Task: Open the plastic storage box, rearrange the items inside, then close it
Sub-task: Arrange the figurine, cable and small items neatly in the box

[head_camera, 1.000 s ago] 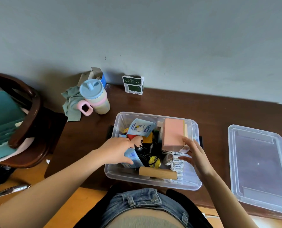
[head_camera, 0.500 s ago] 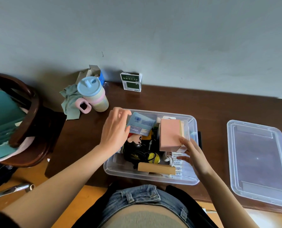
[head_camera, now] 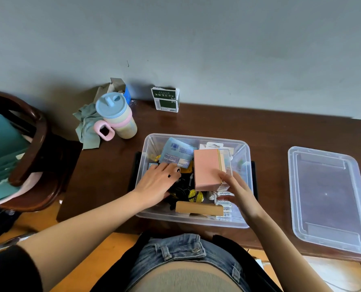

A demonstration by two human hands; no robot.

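At the far left a dark wooden chair carries teal fabric. On the dark wooden table, near the wall, a crumpled grey-green cloth lies beside a pastel sippy cup with a blue lid and a pink handle; a torn cardboard box stands behind the cup. Further along the wall stands a small green-and-white carton.

The left hand reaches into the left half of the clear plastic storage box, which sits open on the table directly in front of the person. Its fingers lie fairly straight and spread over the jumble inside, resting flat and gripping nothing that can be seen. Just beyond its fingertips a light blue packet leans against the far wall of the box. Under and beside the hand lie dark tangled items, too cluttered to name, and a round yellow object. Nearer the person than the hand, a flat wooden block lies along the front wall.

The right hand holds the near right corner of a pink box, its fingertips curled on that corner, the box standing just beyond them. Beneath this hand lie white labelled packets.

Well to the right of that hand, apart from the box, the clear lid rests upturned on the table.
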